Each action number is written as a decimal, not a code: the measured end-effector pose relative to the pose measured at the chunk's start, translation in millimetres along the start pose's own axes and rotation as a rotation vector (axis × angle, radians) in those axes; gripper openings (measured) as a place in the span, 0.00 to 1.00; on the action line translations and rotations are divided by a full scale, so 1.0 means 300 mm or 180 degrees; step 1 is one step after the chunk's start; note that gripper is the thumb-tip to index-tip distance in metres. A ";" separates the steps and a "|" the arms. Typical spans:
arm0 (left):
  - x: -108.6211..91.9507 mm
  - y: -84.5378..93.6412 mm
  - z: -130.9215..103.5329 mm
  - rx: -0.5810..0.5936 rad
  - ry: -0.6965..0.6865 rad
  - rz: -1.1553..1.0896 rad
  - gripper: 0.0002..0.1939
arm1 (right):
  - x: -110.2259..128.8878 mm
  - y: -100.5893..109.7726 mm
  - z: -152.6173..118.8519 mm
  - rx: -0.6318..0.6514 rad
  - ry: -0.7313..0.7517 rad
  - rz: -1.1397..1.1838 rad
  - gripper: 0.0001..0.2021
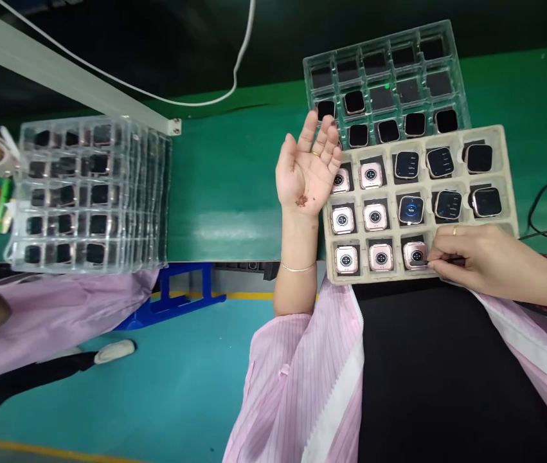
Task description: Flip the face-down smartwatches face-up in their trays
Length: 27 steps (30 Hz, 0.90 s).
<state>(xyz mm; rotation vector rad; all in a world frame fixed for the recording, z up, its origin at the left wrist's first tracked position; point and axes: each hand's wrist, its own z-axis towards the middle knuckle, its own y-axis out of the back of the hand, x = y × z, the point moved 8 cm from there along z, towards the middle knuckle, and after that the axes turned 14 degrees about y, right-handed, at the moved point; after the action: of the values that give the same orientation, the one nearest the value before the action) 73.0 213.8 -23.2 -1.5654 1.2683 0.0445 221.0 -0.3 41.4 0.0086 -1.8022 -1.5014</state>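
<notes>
My left hand (309, 170) is palm up, fingers spread, beside the left edge of a cream tray (508, 173). Small reddish-brown bits (301, 200) lie on its palm. My right hand (466, 260) pinches a thin dark tool (456, 262), whose tip is at the back of a pink watch (416, 256) in the tray's near row. Several pink watches lie back up on the tray's left side. Toward the right, watches lie screen up, and one screen (411, 209) shows a blue ring.
Behind the cream tray is a clear tray (457, 71) with dark watches. Stacked clear trays (75, 212) stand at the left. A white cable (196, 103) hangs above, and a black cable (538, 212) lies right. Another person's pink sleeve (80, 302) is at lower left.
</notes>
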 end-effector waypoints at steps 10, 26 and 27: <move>0.006 -0.002 -0.004 0.0074 0.0004 0.0020 0.26 | -0.003 0.032 0.007 0.0013 -0.0091 0.0448 0.13; 0.009 0.029 0.031 0.0348 -0.0122 0.0258 0.25 | -0.094 0.032 0.021 0.0120 -0.0444 0.0264 0.14; 0.008 0.027 0.030 0.0367 -0.0129 0.0238 0.25 | -0.093 0.032 0.020 0.0088 -0.0425 0.0236 0.13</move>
<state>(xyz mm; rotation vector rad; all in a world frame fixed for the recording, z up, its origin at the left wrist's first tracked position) 73.3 219.9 -34.0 -1.4120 1.2749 0.0497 241.5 20.6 34.4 -0.1466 -1.9076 -1.4542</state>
